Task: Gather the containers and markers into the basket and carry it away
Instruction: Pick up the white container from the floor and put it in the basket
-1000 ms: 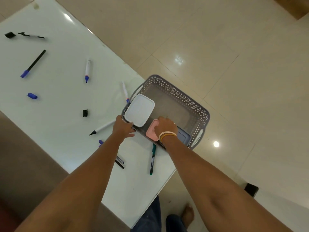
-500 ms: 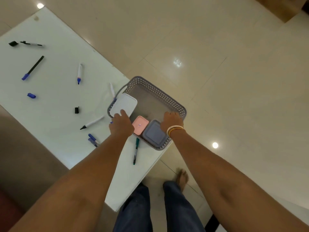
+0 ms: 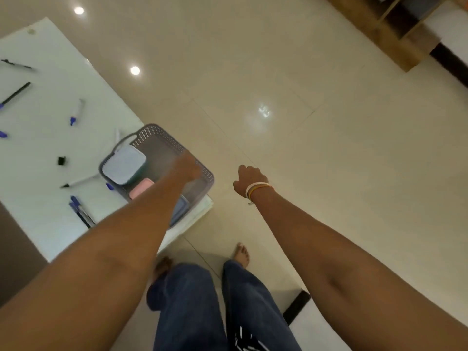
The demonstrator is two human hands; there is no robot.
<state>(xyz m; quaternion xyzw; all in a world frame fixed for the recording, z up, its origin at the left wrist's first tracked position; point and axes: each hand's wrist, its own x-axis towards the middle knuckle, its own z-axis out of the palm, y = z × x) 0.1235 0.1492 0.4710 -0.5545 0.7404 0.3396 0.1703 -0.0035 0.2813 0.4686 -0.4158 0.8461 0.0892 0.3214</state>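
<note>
A person in blue jeans (image 3: 192,307) stands barefoot on glossy cream floor tiles (image 3: 316,153) at the corner of a white table (image 3: 38,211), both bare arms stretched forward. The right hand (image 3: 249,179), with thin bands (image 3: 257,189) at the wrist, hangs over the floor well clear of the table, its fingers curled in and holding nothing. The left hand (image 3: 187,165) reaches over the grey perforated basket (image 3: 162,140) at the table's corner; it is blurred, so whether its fingers are apart or closed on the basket's far rim cannot be told. Inside the basket sit 3 containers: one with a white lid (image 3: 124,164) toward the far handle, a pink one (image 3: 141,188) beside it, and a blue-grey one (image 3: 180,209) partly hidden under the left forearm. Markers lie loose on the tabletop: 2 dark ones (image 3: 80,211) side by side near the basket, a white one with a black tip (image 3: 79,181) pointing at it, a black cap (image 3: 61,160) beyond, a white marker with a blue tip (image 3: 76,112) farther out, and more at the left edge. Wooden furniture (image 3: 395,29) stands at the far right.
</note>
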